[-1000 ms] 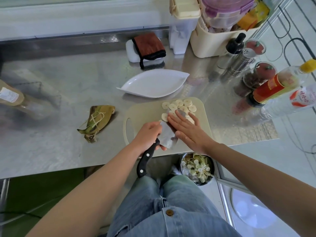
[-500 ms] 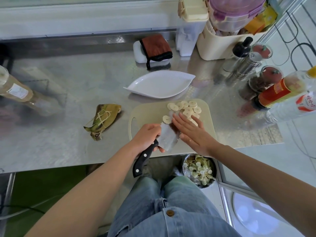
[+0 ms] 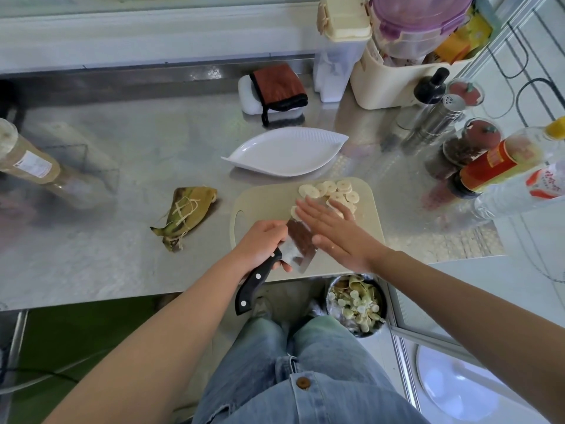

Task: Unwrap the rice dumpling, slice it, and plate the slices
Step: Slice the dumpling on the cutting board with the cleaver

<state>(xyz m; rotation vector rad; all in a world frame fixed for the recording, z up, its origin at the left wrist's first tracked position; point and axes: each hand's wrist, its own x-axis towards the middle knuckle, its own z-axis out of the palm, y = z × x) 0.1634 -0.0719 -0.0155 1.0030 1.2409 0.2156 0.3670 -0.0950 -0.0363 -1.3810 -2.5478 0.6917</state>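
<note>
Just right of the frame's centre, a pale cutting board [image 3: 266, 206] lies on the steel counter [image 3: 122, 166]. The rice dumpling slices [image 3: 331, 189] are fanned out in its upper right corner. The left hand [image 3: 263, 243] is wrapped around the black handle of a cleaver [image 3: 298, 247], whose broad blade lies low over the board's near half and points toward the slices. The right hand [image 3: 339, 234] is flat with straight, spread fingers. It covers the blade's far end and the nearest slices, so it cannot be told whether the blade tip reaches them. A white leaf-shaped plate [image 3: 287, 154] sits just above the board with nothing on it. A leaf bundle [image 3: 186, 215] tied with string lies apart on the counter, left of the board. Sauce bottles [image 3: 495, 163], a metal shaker [image 3: 434, 120] and spice jars [image 3: 477, 142] crowd the right edge near the board. In the upper middle a reddish cloth [image 3: 278, 85] is draped over a white block. Below the counter edge, a bin [image 3: 356, 304] holds leaf scraps and pale pieces.
</note>
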